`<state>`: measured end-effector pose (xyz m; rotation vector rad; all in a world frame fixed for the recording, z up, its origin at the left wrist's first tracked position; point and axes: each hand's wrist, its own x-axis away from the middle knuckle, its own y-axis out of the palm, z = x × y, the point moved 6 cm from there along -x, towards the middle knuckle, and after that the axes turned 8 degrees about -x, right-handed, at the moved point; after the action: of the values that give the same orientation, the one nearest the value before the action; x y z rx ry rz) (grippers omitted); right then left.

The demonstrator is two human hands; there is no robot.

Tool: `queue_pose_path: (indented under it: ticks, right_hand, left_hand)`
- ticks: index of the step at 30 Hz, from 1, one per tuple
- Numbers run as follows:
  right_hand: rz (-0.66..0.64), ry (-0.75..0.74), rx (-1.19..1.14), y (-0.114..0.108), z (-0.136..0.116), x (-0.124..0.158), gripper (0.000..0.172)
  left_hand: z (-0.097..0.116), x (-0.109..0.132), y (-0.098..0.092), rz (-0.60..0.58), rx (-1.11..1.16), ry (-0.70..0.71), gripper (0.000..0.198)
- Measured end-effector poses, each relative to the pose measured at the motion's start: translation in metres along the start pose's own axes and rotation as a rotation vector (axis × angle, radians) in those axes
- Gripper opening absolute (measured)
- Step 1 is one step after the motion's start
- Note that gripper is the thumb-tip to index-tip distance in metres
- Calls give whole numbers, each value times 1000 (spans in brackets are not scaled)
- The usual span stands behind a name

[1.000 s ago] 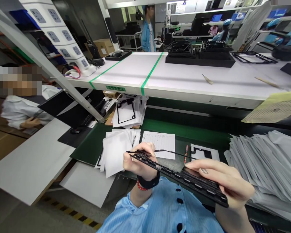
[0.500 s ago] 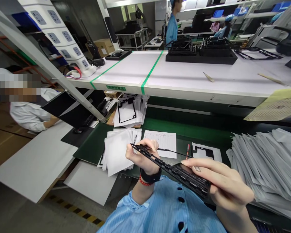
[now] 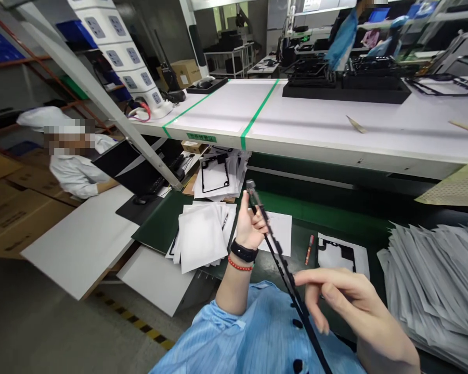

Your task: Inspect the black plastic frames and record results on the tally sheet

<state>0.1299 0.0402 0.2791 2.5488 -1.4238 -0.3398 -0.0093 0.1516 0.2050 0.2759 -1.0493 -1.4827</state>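
Left hand (image 3: 251,228): closed, thumb and fingers pinching the upper part of a long black perforated frame (image 3: 284,270).
Right hand (image 3: 349,301): open, fingers loosely curved and reaching toward the frame; the fingertips (image 3: 302,279) appear just beside it, not touching, though we cannot be sure from this angle.
Frame position: seen edge-on and tilted, its top end just above the left hand, its lower end passing left of the right hand and down across our blue sleeve (image 3: 257,332).
Left wrist: black wristband (image 3: 244,251) above a red bead bracelet (image 3: 239,265).
Left of left hand: a pile of white sheets (image 3: 200,238) on a green mat (image 3: 159,223).
Right of left hand: a red marker (image 3: 308,249) and a white sheet with a black frame on it (image 3: 341,254).
Right of right hand: a tall stack of grey-white bags (image 3: 432,291).
Beyond the hands: a white bench (image 3: 226,111) carrying a black tray of frames (image 3: 347,93).
Far left of the hands: a co-worker in a white coat (image 3: 74,174).
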Motion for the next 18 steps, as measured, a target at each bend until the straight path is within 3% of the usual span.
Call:
queue_pose_path:
  ticks: [5, 9, 11, 15, 18]
  right_hand:
    - [26, 206, -61, 10, 23, -9, 40]
    - [23, 260, -203, 9, 29, -14, 47]
    - [128, 195, -226, -3, 20, -19, 48]
    - [411, -100, -343, -38, -14, -29, 38]
    - [414, -178, -474, -54, -24, -34, 32]
  left_hand:
    - [-24, -7, 10, -47, 68, -204, 71]
    - [-42, -11, 19, -87, 99, -373, 65]
    - [-52, -9, 20, -105, 105, -475, 57]
    - [-59, 2, 12, -85, 159, -584, 44]
    - [-46, 13, 2, -22, 260, -531, 40]
